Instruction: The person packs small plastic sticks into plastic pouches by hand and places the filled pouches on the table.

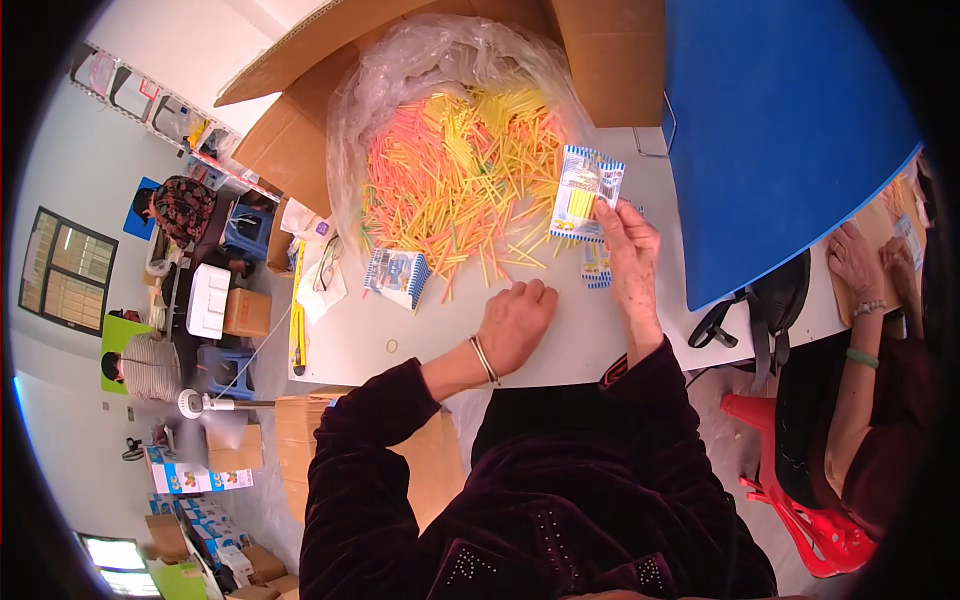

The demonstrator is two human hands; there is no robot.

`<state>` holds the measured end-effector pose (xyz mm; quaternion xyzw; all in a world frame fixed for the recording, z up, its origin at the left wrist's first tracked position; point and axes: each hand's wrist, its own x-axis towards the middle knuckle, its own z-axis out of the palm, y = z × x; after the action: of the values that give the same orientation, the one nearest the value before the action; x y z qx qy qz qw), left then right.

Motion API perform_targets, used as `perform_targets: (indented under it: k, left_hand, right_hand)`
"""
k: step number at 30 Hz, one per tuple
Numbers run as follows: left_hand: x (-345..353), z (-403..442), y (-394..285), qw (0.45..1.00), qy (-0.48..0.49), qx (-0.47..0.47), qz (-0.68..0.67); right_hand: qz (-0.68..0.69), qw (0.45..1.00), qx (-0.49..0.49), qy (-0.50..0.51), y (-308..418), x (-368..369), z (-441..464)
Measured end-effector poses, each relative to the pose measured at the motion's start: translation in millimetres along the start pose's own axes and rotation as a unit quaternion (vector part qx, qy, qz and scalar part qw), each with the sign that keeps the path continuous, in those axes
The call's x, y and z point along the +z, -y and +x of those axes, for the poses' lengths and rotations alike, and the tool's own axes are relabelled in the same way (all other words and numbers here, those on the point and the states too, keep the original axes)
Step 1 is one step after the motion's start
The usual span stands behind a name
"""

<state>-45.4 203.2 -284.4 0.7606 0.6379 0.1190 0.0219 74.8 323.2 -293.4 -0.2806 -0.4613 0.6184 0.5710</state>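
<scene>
Find the small clear plastic packet with blue-and-white striped ends [586, 188] right of upper centre, pinched near its lower right side by the fingers of the right hand [634, 262]. Looks light, slick and pliable around thin yellow sticks [580, 205], probably snappable; best gripped by the striped ends. Note the left hand [516, 322] at centre, fingers curled inward, grip impossible to tell, below the heap of loose pink and yellow sticks [450, 180] on the white surface [350, 350].

On your right, a red chair [815, 537] is standing; on your left, a window [68, 270] is breaking the pale wall [90, 170].
</scene>
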Motion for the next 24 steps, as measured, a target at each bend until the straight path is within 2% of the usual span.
perform_targets:
  k: [2, 6, 8, 10, 15, 19, 22, 24]
  left_hand:
    - [2, -3, -5, 0.992, -0.018, 0.058, 0.107]
    - [-5, 9, 11, 0.984, 0.013, 0.096, 0.147]
    - [-14, 19, 23, 0.98, -0.045, 0.118, 0.155]
    - [-18, 25, 30, 0.982, -0.026, 0.104, 0.157]
    - [-4, 33, 45, 0.966, -0.023, 0.164, 0.2]
    - [-1, 40, 53, 0.969, -0.017, 0.16, 0.187]
    - [2, 46, 72, 0.985, -0.057, 0.121, 0.11]
    - [2, 49, 86, 0.995, -0.089, 0.038, 0.015]
  right_hand:
    - [0.001, 1.0, 0.01, -0.003, 6, 2, -2]
    - [0.01, 1.0, 0.013, -0.01, 8, 3, -3]
    - [0.007, 1.0, 0.002, -0.015, 4, 2, -3]
    - [0.006, 1.0, -0.008, -0.017, 3, 2, -3]
    - [-0.004, 1.0, 0.018, -0.009, 8, 1, -4]
    - [0.006, 1.0, 0.011, -0.003, 9, 0, -5]
    - [0.004, 1.0, 0.014, 0.015, 7, -2, -5]
    - [-0.017, 0.998, 0.039, 0.041, 4, -4, -5]
